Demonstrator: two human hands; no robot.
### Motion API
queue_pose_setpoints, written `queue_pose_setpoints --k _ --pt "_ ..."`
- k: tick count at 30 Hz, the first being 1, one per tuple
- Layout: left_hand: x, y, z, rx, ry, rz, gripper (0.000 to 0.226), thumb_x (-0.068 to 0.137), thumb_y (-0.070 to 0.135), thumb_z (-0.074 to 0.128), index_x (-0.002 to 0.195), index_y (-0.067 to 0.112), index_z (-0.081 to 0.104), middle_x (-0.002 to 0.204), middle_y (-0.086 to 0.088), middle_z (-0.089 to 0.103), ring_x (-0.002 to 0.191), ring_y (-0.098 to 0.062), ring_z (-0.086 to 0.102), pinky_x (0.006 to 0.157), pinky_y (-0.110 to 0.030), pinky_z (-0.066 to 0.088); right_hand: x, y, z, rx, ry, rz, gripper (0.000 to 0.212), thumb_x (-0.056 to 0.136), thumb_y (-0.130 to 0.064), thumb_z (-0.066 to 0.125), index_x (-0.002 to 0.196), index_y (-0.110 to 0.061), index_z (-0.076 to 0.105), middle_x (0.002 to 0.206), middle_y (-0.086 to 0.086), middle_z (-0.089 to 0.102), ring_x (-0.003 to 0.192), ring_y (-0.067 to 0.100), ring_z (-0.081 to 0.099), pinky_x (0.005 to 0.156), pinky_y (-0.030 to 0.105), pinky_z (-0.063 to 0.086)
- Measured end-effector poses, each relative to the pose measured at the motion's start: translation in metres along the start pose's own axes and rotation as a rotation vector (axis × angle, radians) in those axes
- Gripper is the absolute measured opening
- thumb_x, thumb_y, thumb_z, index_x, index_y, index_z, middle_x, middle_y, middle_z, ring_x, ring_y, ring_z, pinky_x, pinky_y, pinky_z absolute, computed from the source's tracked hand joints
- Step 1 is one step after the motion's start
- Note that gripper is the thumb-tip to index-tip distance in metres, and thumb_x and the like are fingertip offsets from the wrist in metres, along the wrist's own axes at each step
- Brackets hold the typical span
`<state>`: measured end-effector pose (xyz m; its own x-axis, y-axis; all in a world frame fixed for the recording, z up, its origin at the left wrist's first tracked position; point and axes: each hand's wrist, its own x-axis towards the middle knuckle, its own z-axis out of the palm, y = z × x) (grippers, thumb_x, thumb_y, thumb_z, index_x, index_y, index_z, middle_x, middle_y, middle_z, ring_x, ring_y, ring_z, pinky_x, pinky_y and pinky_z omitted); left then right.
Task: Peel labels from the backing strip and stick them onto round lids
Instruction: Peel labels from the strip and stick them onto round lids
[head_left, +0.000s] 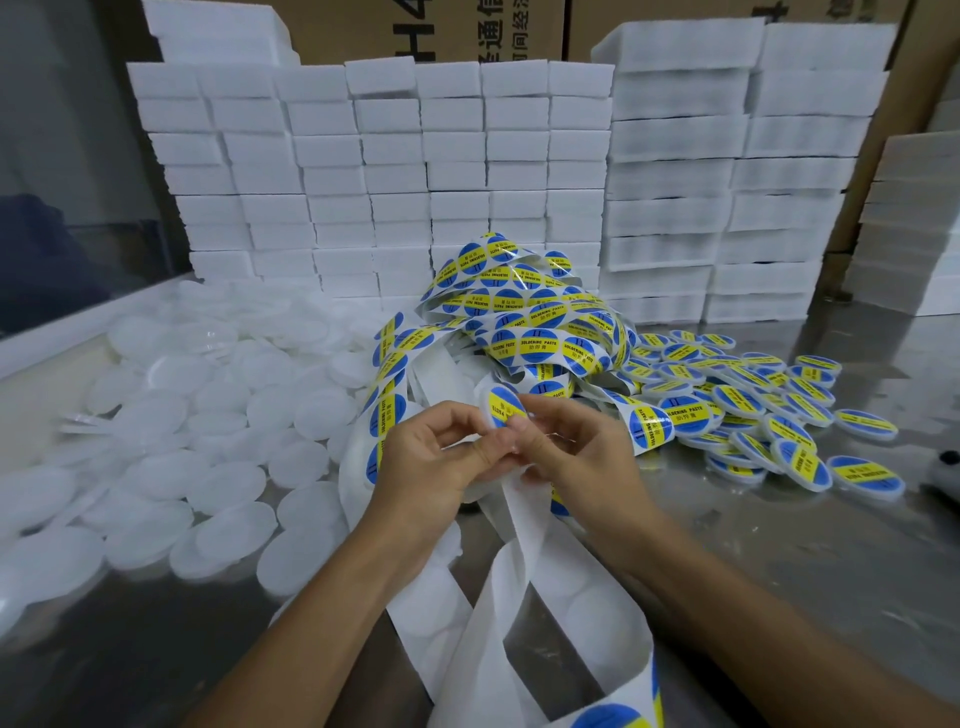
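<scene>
Both hands (498, 447) pinch label (505, 407)

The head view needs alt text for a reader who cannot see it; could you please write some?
Both hands, left hand and right hand, pinch a blue-and-yellow label above the white backing strip. Plain white lids lie left, labelled lids right.

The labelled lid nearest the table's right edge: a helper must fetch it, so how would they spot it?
Start at the pile of labelled lids right of the hands. The labelled lid lies at its near right corner, closest to the viewer.
</scene>
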<state>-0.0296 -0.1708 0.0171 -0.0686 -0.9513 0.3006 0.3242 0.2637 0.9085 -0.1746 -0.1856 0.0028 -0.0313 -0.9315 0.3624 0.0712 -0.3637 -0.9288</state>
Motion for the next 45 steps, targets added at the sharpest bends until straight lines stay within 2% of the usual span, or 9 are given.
queue_pose_setpoints --k 3,7,14,19,24,32,36,42,45 --pt "-0.001 -0.002 0.002 0.006 -0.059 -0.055 0.008 0.067 0.015 0.074 0.068 0.015 0.066 0.084 -0.016 0.074 0.082 -0.026 0.074 0.072 -0.030 0.060 0.006 -0.001 -0.008 -0.007 0.049 -0.037 0.010 0.087 -0.018 0.070 0.091 -0.009 0.071 0.061 0.002 0.067 0.052 0.010 0.058 0.053 0.021 0.050" --pt "-0.001 -0.003 0.003 0.019 -0.067 -0.076 0.016 0.067 0.016 0.073 0.075 0.007 0.061 0.081 -0.015 0.073 0.082 -0.027 0.074 0.071 -0.029 0.059 0.007 0.001 -0.012 -0.070 0.055 -0.091 0.014 0.091 -0.018 0.067 0.084 -0.006 0.070 0.050 -0.002 0.059 0.044 0.007 0.051 0.047 0.016 0.044" --pt "-0.004 -0.001 0.004 0.140 -0.143 -0.014 0.016 0.073 0.022 0.070 0.078 0.007 0.065 0.081 -0.013 0.073 0.080 -0.024 0.073 0.067 -0.030 0.060 0.003 0.002 -0.008 -0.170 0.036 -0.105 0.064 0.060 -0.066 0.074 0.077 -0.006 0.057 0.070 0.031 0.061 0.057 0.024 0.050 0.054 0.035 0.041" --pt "-0.003 -0.002 0.007 0.281 -0.206 0.036 0.012 0.086 0.004 0.065 0.076 0.009 0.061 0.081 -0.010 0.070 0.078 -0.017 0.069 0.066 -0.035 0.061 0.007 0.004 -0.012 -0.150 0.063 -0.116 0.049 0.079 -0.054 0.063 0.064 -0.012 0.044 0.041 -0.002 0.047 0.035 0.009 0.042 0.038 0.019 0.033" --pt "-0.003 0.002 0.002 0.171 -0.125 0.014 0.009 0.087 0.015 0.063 0.082 0.008 0.060 0.079 -0.008 0.071 0.074 -0.020 0.069 0.060 -0.031 0.059 0.007 -0.001 -0.014 -0.068 -0.042 -0.115 0.016 0.092 -0.031 0.065 0.091 -0.015 0.062 0.051 0.004 0.057 0.041 0.015 0.049 0.042 0.025 0.039" --pt "0.003 -0.004 0.000 0.415 0.063 0.142 0.021 0.097 0.013 0.055 0.085 0.028 0.062 0.068 0.002 0.069 0.046 -0.012 0.055 0.047 -0.024 0.048 -0.003 -0.002 0.001 -0.234 -0.199 -0.194 0.035 0.090 -0.041 0.058 0.090 -0.008 0.069 0.064 0.003 0.065 0.051 0.008 0.059 0.049 0.024 0.045" --pt "0.004 -0.009 -0.001 0.659 0.118 0.296 0.014 0.094 0.022 0.061 0.085 0.033 0.064 0.071 0.015 0.068 0.058 0.000 0.060 0.055 -0.017 0.048 0.001 -0.004 -0.007 -0.199 -0.066 -0.179 0.027 0.082 -0.032 0.075 0.101 -0.020 0.060 0.071 0.019 0.062 0.055 0.033 0.056 0.051 0.037 0.051" --pt "0.003 -0.012 -0.015 1.080 0.200 0.292 0.029 0.080 0.060 0.056 0.083 0.031 0.055 0.045 0.013 0.052 0.052 -0.008 0.050 0.057 -0.031 0.046 0.025 -0.009 -0.046 -0.198 0.255 -0.073 0.002 0.093 -0.019 0.067 0.095 -0.021 0.067 0.092 0.004 0.068 0.059 0.011 0.066 0.055 0.025 0.056" --pt "0.000 -0.012 -0.012 1.200 0.118 0.147 0.047 0.070 0.076 0.051 0.095 0.037 0.055 0.047 0.010 0.057 0.066 -0.009 0.059 0.067 -0.035 0.053 0.037 -0.008 -0.069 0.039 0.351 0.081 0.037 0.098 -0.016 0.060 0.134 -0.015 0.053 0.104 0.003 0.059 0.078 0.016 0.073 0.066 0.027 0.058"
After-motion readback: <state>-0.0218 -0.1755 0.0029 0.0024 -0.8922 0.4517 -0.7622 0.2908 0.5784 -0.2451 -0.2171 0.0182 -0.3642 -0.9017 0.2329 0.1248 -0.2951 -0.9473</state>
